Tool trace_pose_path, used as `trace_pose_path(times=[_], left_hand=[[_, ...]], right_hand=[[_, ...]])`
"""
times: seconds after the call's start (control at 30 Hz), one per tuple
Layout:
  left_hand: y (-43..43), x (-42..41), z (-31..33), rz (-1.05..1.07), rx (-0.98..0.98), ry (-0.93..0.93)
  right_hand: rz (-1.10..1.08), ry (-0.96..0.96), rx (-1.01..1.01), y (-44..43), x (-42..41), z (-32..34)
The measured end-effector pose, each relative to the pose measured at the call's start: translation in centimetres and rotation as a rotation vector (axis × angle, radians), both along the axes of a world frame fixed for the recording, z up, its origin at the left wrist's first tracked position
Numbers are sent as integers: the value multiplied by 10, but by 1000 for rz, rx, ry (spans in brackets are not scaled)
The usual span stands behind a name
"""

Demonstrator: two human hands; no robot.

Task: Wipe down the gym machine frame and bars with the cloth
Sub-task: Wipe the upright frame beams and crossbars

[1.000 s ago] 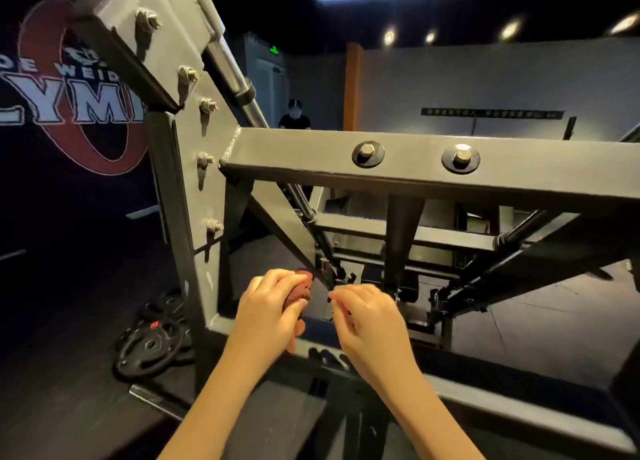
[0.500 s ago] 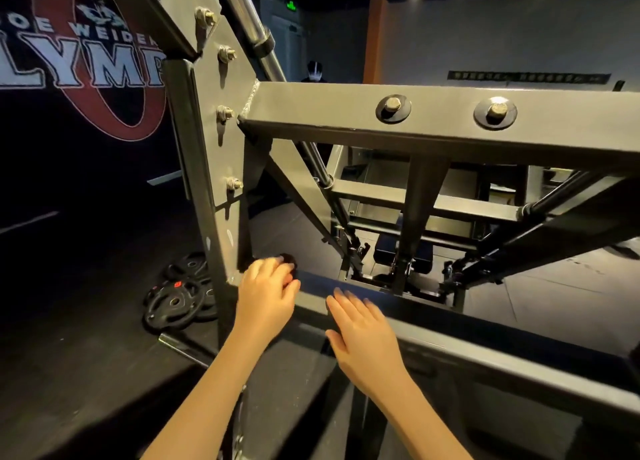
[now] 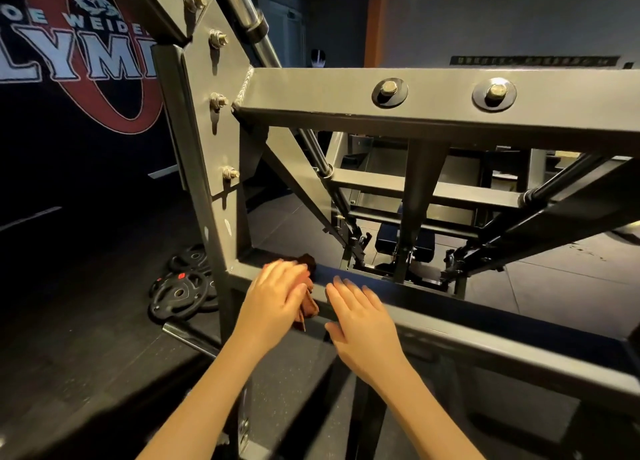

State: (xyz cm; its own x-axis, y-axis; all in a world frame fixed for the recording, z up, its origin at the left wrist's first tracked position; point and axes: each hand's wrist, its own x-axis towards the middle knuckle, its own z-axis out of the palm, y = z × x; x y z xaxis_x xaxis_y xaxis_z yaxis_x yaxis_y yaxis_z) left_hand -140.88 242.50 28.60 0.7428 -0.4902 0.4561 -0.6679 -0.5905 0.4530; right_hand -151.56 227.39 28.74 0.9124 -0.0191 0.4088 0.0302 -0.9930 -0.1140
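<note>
Left hand: the left hand (image 3: 273, 296) lies on top of the cloth, fingers bent over it and holding it down against the machine's lower crossbar, close to the corner where the bar meets the upright.
Cloth: the brown cloth (image 3: 309, 307) is bunched under the left palm; one fold sticks out past the fingertips on the far side of the bar, another hangs down the near face beside the thumb.
Right hand: the right hand (image 3: 362, 321) rests on the same bar just beside the cloth, fingers straight and slightly spread, holding nothing; its fingertips are blurred.
Lower crossbar: the lower crossbar (image 3: 467, 335) is grey and runs from the upright away to the right, under both hands.
Upright plate: the upright plate (image 3: 204, 120) is grey steel with a column of bolts, rising at the left.
Upper beam: the upper beam (image 3: 329, 88) is welded to the upright and crosses above the hands, with two large bolts (image 3: 389, 90) in it.
Chrome bar: the chrome bar (image 3: 247, 9) slants up behind the upright.
Seat pad: the dark seat pad (image 3: 420, 243) shows through the frame, beyond the hands.
Floor: black weight plates (image 3: 180, 291) lie stacked left of the upright.
Wall: a red-and-white logo (image 3: 86, 57) is on the dark left wall.
</note>
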Motion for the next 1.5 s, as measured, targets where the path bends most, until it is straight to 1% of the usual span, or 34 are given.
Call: trace_pose_path(times=[0.1,0.13,0.17,0.23,0.33,0.4,0.47,0.53,0.57,0.6,0.67,0.7,0.73,0.8,0.9,0.93,1.0,1.07,1.13,1.17,1.2,1.3,1.33,1.4,1.5], left_hand=[[0,10,3,152,17,17],[-4,6,4,170,7,17],[-8,0,2,156,-3,18],[-10,-9,-2,85,-3,25],[-1,-3,5,22,26,78],[3,-5,13,-21,31,132],[5,-11,18,-55,-42,224],[13,-16,21,-60,-223,320],[18,-16,21,-34,-313,299],[25,-15,22,18,-380,219],[40,-11,22,142,-439,8],[49,-8,23,193,-450,-60],[57,-4,25,232,-452,-86],[72,8,32,283,-432,-51],[84,29,42,244,-372,18],[85,35,43,225,-350,36],[87,41,42,194,-324,37],[89,45,40,168,-348,6],[93,49,42,158,-382,-14],[95,52,43,158,-392,-21],[96,55,45,153,-398,-26],[96,61,50,90,-422,-30],[97,63,51,71,-435,-21],[101,68,54,57,-472,9],[108,75,60,25,-518,35]], right_hand=[[20,16,-8,-3,2,-3],[2,39,-2,-2,1,-2],[-19,56,-3,-1,1,-3],[-50,16,8,2,3,-4],[-42,-23,59,6,1,4],[-13,16,129,8,4,9],[1,44,171,13,9,16],[35,56,224,22,20,22],[58,62,234,26,28,25],[77,68,240,30,35,27],[74,72,285,35,49,28],[62,70,305,36,55,29],[54,65,311,37,59,30],[44,74,332,40,67,30],[35,135,429,50,80,31],[29,144,414,55,85,30],[14,90,325,66,91,28],[8,59,235,74,92,29],[5,44,228,78,94,34],[-1,24,275,78,95,37],[-13,8,373,78,96,42],[-86,-125,787,79,97,55],[-89,-214,850,82,98,59],[-28,-352,903,96,110,64],[82,-373,970,129,138,65]])
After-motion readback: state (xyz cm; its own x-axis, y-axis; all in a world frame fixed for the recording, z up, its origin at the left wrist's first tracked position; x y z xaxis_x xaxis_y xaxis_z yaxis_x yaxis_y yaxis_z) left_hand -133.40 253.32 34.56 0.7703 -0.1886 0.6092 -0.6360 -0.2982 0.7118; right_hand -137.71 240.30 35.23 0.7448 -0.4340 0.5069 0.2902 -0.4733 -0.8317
